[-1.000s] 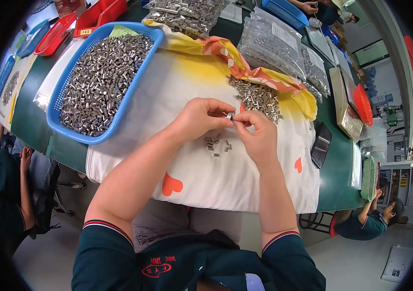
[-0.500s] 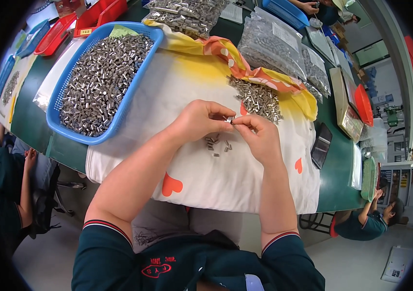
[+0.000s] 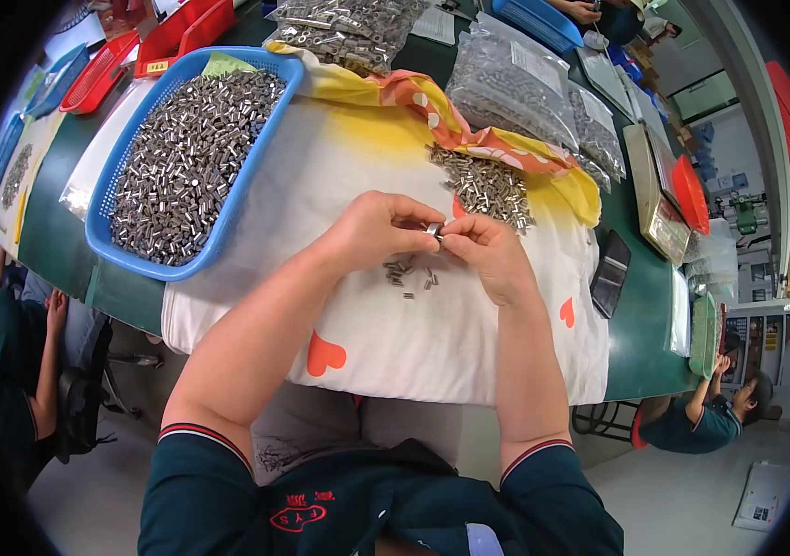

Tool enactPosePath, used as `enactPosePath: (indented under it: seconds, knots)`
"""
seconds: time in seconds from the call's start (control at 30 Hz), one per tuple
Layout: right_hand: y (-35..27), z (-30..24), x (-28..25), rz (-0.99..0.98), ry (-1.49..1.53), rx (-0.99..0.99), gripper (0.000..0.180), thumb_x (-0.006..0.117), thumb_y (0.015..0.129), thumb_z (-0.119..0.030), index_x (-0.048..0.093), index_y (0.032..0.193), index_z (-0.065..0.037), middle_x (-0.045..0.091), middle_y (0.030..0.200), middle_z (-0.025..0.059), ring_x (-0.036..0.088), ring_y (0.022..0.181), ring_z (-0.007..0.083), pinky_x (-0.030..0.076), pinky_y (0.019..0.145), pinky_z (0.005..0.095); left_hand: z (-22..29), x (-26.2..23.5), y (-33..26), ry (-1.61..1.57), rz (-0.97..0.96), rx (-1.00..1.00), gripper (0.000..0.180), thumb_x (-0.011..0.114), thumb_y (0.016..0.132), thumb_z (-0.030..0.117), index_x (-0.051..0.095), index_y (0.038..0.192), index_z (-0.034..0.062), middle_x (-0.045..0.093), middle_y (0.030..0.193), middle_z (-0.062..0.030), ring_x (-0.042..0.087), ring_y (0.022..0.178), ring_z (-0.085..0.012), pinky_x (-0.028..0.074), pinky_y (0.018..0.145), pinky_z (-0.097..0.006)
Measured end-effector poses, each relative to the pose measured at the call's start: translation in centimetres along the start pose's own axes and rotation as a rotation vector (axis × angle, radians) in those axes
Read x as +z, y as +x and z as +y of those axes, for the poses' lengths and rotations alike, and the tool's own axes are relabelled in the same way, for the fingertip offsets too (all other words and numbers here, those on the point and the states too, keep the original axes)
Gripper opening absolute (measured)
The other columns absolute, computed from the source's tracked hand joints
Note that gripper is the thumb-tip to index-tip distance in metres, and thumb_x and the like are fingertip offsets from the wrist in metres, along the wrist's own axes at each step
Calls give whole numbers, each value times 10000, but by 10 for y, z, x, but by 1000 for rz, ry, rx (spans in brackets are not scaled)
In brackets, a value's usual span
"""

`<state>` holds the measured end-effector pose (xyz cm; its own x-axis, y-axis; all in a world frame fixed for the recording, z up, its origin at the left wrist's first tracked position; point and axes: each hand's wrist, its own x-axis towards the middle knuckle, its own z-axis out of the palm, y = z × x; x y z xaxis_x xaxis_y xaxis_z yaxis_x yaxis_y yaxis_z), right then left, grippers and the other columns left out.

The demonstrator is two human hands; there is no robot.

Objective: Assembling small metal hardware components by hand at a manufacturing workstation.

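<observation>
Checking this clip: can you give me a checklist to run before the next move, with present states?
1. Left grip on the metal piece: ok, pinched by fingertips.
2. Right grip at the piece: ok, fingertips meet it.
3. Piece's far end sound: cannot tell, fingers cover much of it.
4. Loose pieces on the cloth: ok, nearer the person than both hands.
5. Blue basket apart from the left forearm: ok.
</observation>
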<state>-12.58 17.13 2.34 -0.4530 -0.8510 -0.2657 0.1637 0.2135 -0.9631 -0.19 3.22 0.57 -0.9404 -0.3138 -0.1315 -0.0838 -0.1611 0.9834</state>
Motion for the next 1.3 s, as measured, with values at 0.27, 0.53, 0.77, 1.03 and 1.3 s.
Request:
enactPosePath:
  seconds: [0.27,0.53,0.77,1.03,1.3]
  knots:
    - [2,3,1,-7,33,37,74,613,772,-47,581,836,-27,577,772,11,523,676,73,439,629,191,-3,-2,0,-24,-10,-24,301,665,716,36,596,1002,-31,628,856,-66,571,729,-77,472,634,-198]
    - [4,2,2,-34,86,26,108,616,766,-44,555,855,-38,573,809,9,528,701,77,446,642,196,1,-2,-1,-42,-8,-30,299,669,715,40,600,999,-25,626,856,-57,569,735,-73,470,639,-198]
    - [2,0,1,-75,219,44,190,617,766,-40,500,914,-63,563,806,10,529,712,83,438,647,215,2,0,-1,-70,-60,-32,286,648,735,24,595,1012,-17,622,859,-32,553,738,-52,455,633,-187]
    - [6,6,1,-81,269,86,204,613,771,-42,496,934,-77,568,832,16,547,738,91,459,660,226,5,4,-1,-64,-29,-47,284,635,744,16,587,1021,-26,620,877,-46,561,751,-73,466,667,-197]
    - [7,4,4,-94,281,79,186,602,785,-55,507,945,-70,567,863,18,549,737,87,466,679,228,3,-1,1,-113,-29,-56,293,604,745,-30,572,1037,-29,610,877,-39,555,734,-70,457,662,-184]
